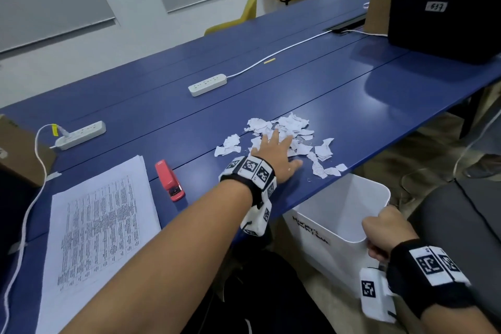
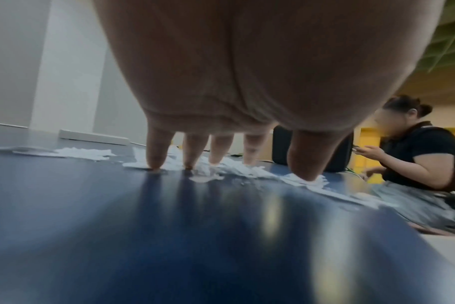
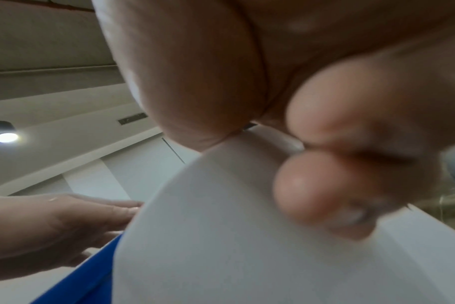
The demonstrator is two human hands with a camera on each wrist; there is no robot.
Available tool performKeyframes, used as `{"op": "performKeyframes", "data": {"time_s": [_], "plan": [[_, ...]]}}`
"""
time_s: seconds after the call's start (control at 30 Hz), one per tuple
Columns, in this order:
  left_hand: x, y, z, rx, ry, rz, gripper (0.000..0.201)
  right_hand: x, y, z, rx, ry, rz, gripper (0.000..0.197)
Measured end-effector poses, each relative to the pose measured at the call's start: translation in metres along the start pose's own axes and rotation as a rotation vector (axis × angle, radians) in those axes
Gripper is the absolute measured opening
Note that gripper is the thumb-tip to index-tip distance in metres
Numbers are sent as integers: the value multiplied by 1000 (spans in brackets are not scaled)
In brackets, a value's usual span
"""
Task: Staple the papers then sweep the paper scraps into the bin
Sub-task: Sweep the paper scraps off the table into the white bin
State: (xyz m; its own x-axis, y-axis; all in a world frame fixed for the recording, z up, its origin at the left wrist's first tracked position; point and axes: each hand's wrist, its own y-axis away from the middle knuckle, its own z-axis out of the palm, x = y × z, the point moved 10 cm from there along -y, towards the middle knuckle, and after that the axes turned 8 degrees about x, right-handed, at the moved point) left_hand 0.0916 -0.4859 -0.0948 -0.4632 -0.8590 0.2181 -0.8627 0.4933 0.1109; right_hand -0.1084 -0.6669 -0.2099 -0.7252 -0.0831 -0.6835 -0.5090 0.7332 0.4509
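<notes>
Paper scraps (image 1: 284, 134), frame centre: left hand (image 1: 276, 154) spread flat on them; right hand (image 1: 385, 233) grips bin (image 1: 339, 206) rim, lower right.

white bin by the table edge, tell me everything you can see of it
The white bin is a rectangular open-topped tub, plastic by the look, with rounded corners and smooth plain walls. Dark handwriting marks one outer side, too skewed to read. It sits below the blue table edge, under the paper scraps, tilted a little. What shows of its inside holds no scraps. The right hand grips its near rim, fingers curled over the wall.
</notes>
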Motion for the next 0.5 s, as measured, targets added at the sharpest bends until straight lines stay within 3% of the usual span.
{"op": "performKeyframes", "data": {"time_s": [0.13, 0.37, 0.5], "plan": [[22, 6, 28, -141, -113, 102, 67, 0, -3, -6, -2, 2, 11, 42], [75, 58, 45, -163, -95, 306, 60, -5, -1, -14, -19, 51, -5, 47], [98, 82, 45, -90, -73, 443, 45, -8, 1, -17, -34, 46, -1, 44]]}}
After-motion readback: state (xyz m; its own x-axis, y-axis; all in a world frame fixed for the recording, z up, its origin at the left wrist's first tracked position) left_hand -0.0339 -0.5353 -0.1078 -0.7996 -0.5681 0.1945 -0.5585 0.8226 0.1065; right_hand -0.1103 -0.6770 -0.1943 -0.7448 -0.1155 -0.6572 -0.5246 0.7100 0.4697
